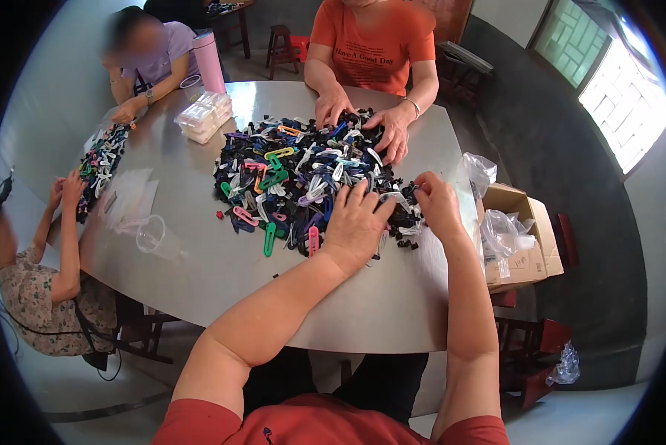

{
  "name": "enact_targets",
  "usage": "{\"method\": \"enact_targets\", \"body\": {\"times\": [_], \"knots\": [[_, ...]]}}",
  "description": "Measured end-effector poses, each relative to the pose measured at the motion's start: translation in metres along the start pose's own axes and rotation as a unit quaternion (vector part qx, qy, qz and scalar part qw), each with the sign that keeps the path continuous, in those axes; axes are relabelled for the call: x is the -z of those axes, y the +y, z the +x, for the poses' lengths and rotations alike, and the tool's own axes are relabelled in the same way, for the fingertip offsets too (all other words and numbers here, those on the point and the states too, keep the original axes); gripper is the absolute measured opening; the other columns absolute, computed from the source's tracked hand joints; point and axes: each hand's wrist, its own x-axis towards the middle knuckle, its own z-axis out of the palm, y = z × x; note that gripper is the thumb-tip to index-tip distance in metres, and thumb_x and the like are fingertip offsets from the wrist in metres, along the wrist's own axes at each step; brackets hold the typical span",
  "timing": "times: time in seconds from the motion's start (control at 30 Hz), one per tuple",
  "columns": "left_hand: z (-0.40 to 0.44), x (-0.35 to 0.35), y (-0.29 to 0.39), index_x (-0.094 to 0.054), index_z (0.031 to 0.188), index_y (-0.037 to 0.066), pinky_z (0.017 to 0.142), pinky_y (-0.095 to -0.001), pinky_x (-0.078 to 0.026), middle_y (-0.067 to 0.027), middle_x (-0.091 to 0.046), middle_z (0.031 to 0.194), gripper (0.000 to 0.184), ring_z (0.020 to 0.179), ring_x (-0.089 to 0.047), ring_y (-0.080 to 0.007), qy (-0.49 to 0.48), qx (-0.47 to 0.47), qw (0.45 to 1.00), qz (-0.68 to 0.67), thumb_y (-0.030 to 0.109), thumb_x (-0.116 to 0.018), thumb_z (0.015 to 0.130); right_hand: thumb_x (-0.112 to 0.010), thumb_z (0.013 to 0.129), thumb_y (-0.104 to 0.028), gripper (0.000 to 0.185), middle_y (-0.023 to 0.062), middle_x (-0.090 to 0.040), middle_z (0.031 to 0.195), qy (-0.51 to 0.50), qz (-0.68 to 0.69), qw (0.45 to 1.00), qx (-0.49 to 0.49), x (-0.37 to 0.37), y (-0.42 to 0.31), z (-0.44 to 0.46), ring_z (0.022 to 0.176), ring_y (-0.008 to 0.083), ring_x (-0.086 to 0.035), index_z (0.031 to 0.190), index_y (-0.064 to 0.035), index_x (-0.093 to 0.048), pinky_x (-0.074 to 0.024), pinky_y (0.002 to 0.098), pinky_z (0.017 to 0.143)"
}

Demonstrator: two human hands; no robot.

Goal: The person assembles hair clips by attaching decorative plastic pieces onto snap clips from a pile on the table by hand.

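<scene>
A large heap of snap hair clips [273, 178] in black, white, blue, green, pink and orange lies on the metal table. My left hand [353, 228] rests on the near right side of the heap, fingers spread over the clips. At the heap's right edge, my right hand [438, 204] has its thumb and fingers pinched together. Whatever is between those fingertips is too small and hidden to name. Small black pieces [407, 243] lie just below it. A green clip [269, 239] and a pink clip [313, 241] stick out at the near edge.
Across the table, a person in orange [377, 52] has both hands in the same heap. Two people at the left handle a smaller clip pile [103, 163]. Clear bags [204, 116], a pink tumbler [209, 63] and a plastic cup [155, 236] stand nearby. A cardboard box [522, 263] sits right.
</scene>
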Motion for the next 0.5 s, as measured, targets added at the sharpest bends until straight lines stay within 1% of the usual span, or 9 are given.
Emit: {"method": "enact_targets", "body": {"times": [0.03, 0.07, 0.1, 0.13, 0.27, 0.33, 0.4, 0.43, 0.5], "knots": [[0.002, -0.001, -0.006, -0.065, 0.130, 0.014, 0.114, -0.0512, -0.031, -0.0083, -0.062, 0.120, 0.040, 0.133, -0.047, -0.0314, 0.001, 0.011, 1.000, 0.011, 0.020, -0.066, 0.090, -0.062, 0.090, -0.012, 0.016, 0.0138, -0.069, 0.106, 0.001, 0.001, 1.000, 0.000, -0.005, 0.001, -0.003, 0.098, 0.0356, -0.068, 0.102, -0.0089, -0.071, -0.0517, 0.0464, 0.088], [0.004, -0.001, -0.011, -0.065, 0.129, 0.012, 0.115, -0.0512, -0.030, -0.0098, -0.062, 0.118, 0.039, 0.133, -0.047, -0.0320, 0.002, 0.021, 1.000, 0.022, 0.015, -0.061, 0.090, -0.060, 0.090, -0.010, 0.018, 0.0153, -0.069, 0.107, 0.002, -0.073, 0.996, 0.042, -0.014, 0.004, -0.007, 0.099, 0.0365, -0.068, 0.104, -0.0081, -0.071, -0.0529, 0.0454, 0.088], [0.007, 0.003, -0.014, -0.065, 0.127, 0.009, 0.115, -0.0497, -0.031, -0.0106, -0.063, 0.116, 0.039, 0.132, -0.048, -0.0324, 0.025, 0.025, 0.999, 0.020, 0.011, -0.060, 0.088, -0.059, 0.090, -0.008, 0.020, 0.0168, -0.069, 0.107, 0.004, -0.146, 0.986, 0.084, -0.019, 0.002, -0.011, 0.100, 0.0374, -0.068, 0.106, -0.0074, -0.071, -0.0540, 0.0443, 0.088], [0.006, 0.009, -0.014, -0.066, 0.124, 0.009, 0.114, -0.0495, -0.032, -0.0115, -0.062, 0.115, 0.036, 0.131, -0.049, -0.0326, 0.023, 0.036, 0.999, 0.025, 0.012, -0.060, 0.089, -0.059, 0.090, -0.008, 0.020, 0.0168, -0.069, 0.107, 0.006, -0.145, 0.986, 0.082, -0.022, -0.001, -0.012, 0.100, 0.0374, -0.068, 0.106, -0.0074, -0.071, -0.0540, 0.0443, 0.088], [0.008, 0.013, -0.018, -0.067, 0.119, 0.007, 0.112, -0.0498, -0.034, -0.0124, -0.062, 0.116, 0.030, 0.129, -0.049, -0.0339, 0.036, 0.054, 0.997, 0.030, 0.014, -0.060, 0.091, -0.057, 0.091, -0.006, 0.022, 0.0187, -0.068, 0.108, -0.010, -0.075, 0.991, 0.110, -0.039, -0.017, -0.014, 0.102, 0.0389, -0.066, 0.107, -0.0039, -0.071, -0.0534, 0.0458, 0.090], [0.009, 0.017, -0.015, -0.067, 0.117, 0.006, 0.110, -0.0496, -0.034, -0.0123, -0.061, 0.117, 0.027, 0.128, -0.050, -0.0343, 0.055, 0.055, 0.997, 0.021, 0.015, -0.060, 0.092, -0.057, 0.091, -0.006, 0.019, 0.0202, -0.067, 0.106, -0.004, 0.053, 0.984, 0.168, -0.045, -0.036, -0.019, 0.099, 0.0399, -0.066, 0.105, -0.0026, -0.069, -0.0531, 0.0459, 0.087], [0.010, 0.027, -0.008, -0.067, 0.115, 0.004, 0.106, -0.0491, -0.037, -0.0118, -0.061, 0.115, 0.026, 0.122, -0.051, -0.0344, 0.135, 0.060, 0.988, -0.053, 0.020, -0.059, 0.096, -0.057, 0.091, -0.007, 0.015, 0.0218, -0.065, 0.102, -0.022, 0.021, 0.989, 0.146, -0.047, -0.058, -0.033, 0.095, 0.0410, -0.065, 0.101, -0.0007, -0.067, -0.0527, 0.0466, 0.085], [0.011, 0.027, -0.008, -0.067, 0.115, 0.004, 0.101, -0.0483, -0.038, -0.0108, -0.061, 0.113, 0.027, 0.116, -0.053, -0.0327, 0.151, 0.047, 0.986, -0.052, 0.023, -0.059, 0.097, -0.056, 0.092, -0.007, 0.013, 0.0228, -0.063, 0.100, -0.036, 0.010, 0.974, 0.222, -0.049, -0.060, -0.033, 0.094, 0.0416, -0.064, 0.099, -0.0001, -0.065, -0.0522, 0.0475, 0.084], [0.010, 0.033, -0.005, -0.067, 0.115, 0.004, 0.099, -0.0475, -0.039, -0.0104, -0.062, 0.112, 0.027, 0.113, -0.054, -0.0319, 0.152, 0.045, 0.985, -0.070, 0.022, -0.059, 0.097, -0.057, 0.092, -0.008, 0.012, 0.0230, -0.067, 0.097, -0.052, 0.041, 0.980, 0.186, -0.038, -0.063, -0.045, 0.091, 0.0421, -0.066, 0.098, 0.0004, -0.064, -0.0526, 0.0478, 0.081]]}}
